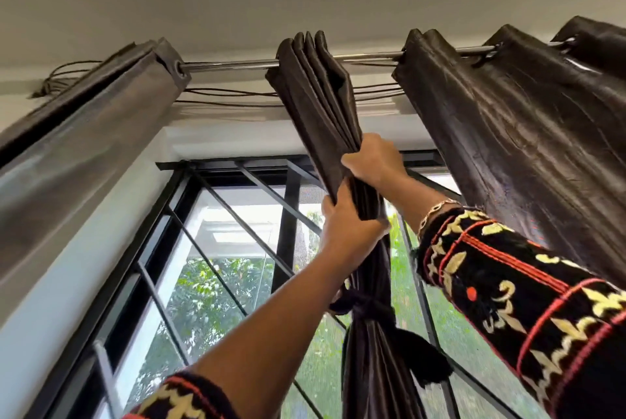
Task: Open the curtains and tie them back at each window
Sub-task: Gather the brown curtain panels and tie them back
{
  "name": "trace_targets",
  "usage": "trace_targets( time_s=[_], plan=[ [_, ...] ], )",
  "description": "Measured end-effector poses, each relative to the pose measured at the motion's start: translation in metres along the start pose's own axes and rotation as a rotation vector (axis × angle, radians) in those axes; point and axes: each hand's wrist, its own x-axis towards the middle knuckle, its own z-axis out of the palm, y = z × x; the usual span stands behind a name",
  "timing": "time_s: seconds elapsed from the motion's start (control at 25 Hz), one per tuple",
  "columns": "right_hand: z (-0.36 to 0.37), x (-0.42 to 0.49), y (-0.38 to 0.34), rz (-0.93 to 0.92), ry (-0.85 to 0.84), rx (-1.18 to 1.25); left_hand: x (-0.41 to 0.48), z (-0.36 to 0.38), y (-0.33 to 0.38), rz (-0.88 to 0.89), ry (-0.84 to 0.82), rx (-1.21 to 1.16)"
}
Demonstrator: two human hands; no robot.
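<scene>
The left grip [349, 225] and right grip [372, 161] are both clamping the bunched curtain [318, 90] — left just below right — which is hanging from the rod [230, 63], with a tie [364, 305] binding it lower down.
</scene>
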Motion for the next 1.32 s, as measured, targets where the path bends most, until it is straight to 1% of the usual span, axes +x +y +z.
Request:
trace_targets(
  time_s=[0.12,0.2,0.28,0.4,0.48,0.6,0.72,0.88,1.0,1.16,1.24,1.32],
  plan=[
    [0.006,-0.027,-0.005,-0.024,-0.064,0.061,-0.015,-0.019,-0.012,-0.049,-0.021,0.063],
    [0.009,-0.05,-0.007,-0.011,-0.127,0.11,-0.027,-0.033,-0.019,-0.081,-0.063,0.071],
    [0.011,-0.076,-0.009,0.012,-0.179,0.132,-0.041,-0.047,-0.025,-0.11,-0.065,0.075],
    [0.009,-0.114,-0.012,0.046,-0.202,0.164,-0.066,-0.061,-0.032,-0.152,-0.033,0.059],
    [0.003,-0.141,-0.014,0.036,-0.21,0.166,-0.085,-0.066,-0.035,-0.213,-0.049,0.007],
    [-0.004,-0.186,-0.016,0.006,-0.27,0.008,-0.121,-0.072,-0.039,-0.311,-0.099,-0.055],
    [-0.017,-0.231,-0.019,0.032,-0.352,-0.156,-0.167,-0.074,-0.035,-0.363,-0.073,-0.064],
    [-0.043,-0.284,-0.018,-0.002,-0.374,-0.363,-0.226,-0.075,-0.026,-0.38,-0.007,0.044],
    [-0.061,-0.316,-0.012,0.014,-0.421,-0.478,-0.271,-0.073,-0.021,-0.384,0.043,0.135],
    [-0.092,-0.356,0.002,0.008,-0.432,-0.554,-0.323,-0.06,-0.011,-0.378,0.137,0.403],
    [-0.113,-0.373,0.012,-0.009,-0.433,-0.596,-0.341,-0.049,-0.002,-0.335,0.119,0.54],
    [-0.13,-0.385,0.024,-0.009,-0.47,-0.661,-0.354,-0.035,0.006,-0.223,0.053,0.658]
  ],
)
